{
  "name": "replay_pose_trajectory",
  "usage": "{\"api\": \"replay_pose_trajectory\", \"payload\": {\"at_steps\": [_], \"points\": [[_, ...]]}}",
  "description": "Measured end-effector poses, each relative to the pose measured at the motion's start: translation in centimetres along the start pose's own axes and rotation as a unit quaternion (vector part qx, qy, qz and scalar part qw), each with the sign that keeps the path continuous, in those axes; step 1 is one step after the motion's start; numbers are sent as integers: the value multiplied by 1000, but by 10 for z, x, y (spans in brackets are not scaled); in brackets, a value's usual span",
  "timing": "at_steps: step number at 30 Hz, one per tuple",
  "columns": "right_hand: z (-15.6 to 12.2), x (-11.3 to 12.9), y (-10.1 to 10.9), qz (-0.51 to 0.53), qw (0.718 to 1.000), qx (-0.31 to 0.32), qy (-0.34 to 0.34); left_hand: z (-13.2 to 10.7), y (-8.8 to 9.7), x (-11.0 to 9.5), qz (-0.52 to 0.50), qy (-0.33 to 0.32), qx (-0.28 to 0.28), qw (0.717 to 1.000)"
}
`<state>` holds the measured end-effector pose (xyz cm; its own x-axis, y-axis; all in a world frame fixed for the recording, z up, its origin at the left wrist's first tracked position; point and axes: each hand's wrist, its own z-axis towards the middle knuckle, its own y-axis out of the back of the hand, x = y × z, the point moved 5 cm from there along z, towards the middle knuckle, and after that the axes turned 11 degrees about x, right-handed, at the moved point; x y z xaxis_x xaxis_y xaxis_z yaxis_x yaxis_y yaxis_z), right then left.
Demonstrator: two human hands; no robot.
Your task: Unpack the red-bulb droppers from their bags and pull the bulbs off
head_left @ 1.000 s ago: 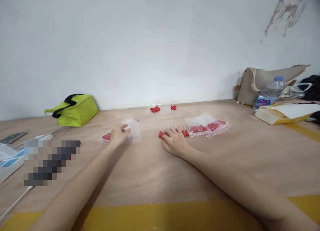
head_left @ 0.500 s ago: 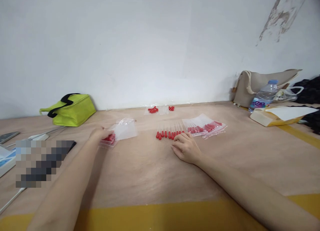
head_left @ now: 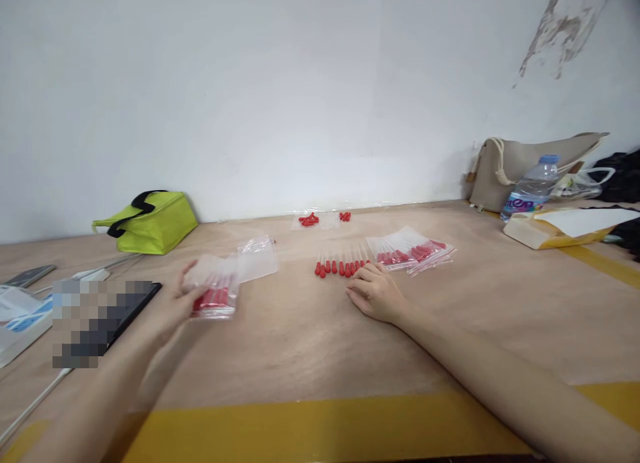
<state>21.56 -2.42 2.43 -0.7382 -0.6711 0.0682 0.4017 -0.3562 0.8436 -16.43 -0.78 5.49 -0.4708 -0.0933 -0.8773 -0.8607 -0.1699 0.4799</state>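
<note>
Looking over the table (head_left: 300,356), we find some bags (head_left: 400,257) at right already filled with red-ended sticks, while one row of loose sticks (head_left: 335,267) remains outside any bag. Our left hand (head_left: 175,309) pinches another filled bag (head_left: 220,286) at its side; our right hand (head_left: 376,294) curls at the row's right end, gripping or not, we cannot tell. A flat bag (head_left: 260,257) seems unfilled.

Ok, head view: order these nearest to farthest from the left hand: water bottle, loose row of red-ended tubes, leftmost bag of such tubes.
1. Tube bag: held in the left hand, left side.
2. Loose tube row: center, by the right hand.
3. Water bottle: far right, toward the back.
</note>
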Motion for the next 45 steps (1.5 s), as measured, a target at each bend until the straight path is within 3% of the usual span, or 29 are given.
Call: {"api": "replay_pose_trajectory", "payload": {"at_steps": [1, 3, 6, 9, 13, 16, 17, 19, 21, 22, 24, 26, 29, 35, 45], "points": [[0, 0, 0, 1, 1000, 4, 1, -14, -22, -2, -48, -27, 59, 997], [0, 2, 0, 4, 1000, 14, 6, -39, -60, -6, -117, -54, 82, 988], [-1, 4, 0, 7, 999, 30, 15, -64, -122, -12, -169, -16, 148, 974], [-4, 4, 1, 19, 999, 47, 12, -80, -163, -26, -192, 0, 207, 959], [-5, 4, 1, 59, 995, 77, 9, -102, -177, -47, -187, 3, 326, 927], [-4, 4, 1, 86, 993, 86, 2, -121, -178, -53, -54, 35, 504, 861], [-3, 3, 1, 94, 992, 86, -1, -122, -175, -56, 13, 14, 535, 845], [-3, 2, 1, 109, 990, 85, -6, -111, -169, -68, 147, -107, 508, 842], [-3, 1, 1, 128, 988, 85, -7, -94, -166, -86, 237, -277, 424, 829], [-4, 1, 1, 139, 987, 86, -6, -87, -168, -92, 264, -345, 404, 805], [-5, 2, 1, 164, 982, 95, 4, -71, -176, -93, 298, -419, 394, 762], [-6, 5, 1, 194, 975, 103, 26, -57, -185, -86, 323, -430, 393, 746], [-6, 10, 2, 229, 967, 94, 60, -49, -194, -74, 313, -422, 377, 762], [-5, 11, 1, 205, 975, 49, 73, -61, -195, -71, 298, -411, 309, 804], [-5, 14, -3, 107, 988, -5, 110, -65, -198, -71, 308, -417, 269, 812]]}}
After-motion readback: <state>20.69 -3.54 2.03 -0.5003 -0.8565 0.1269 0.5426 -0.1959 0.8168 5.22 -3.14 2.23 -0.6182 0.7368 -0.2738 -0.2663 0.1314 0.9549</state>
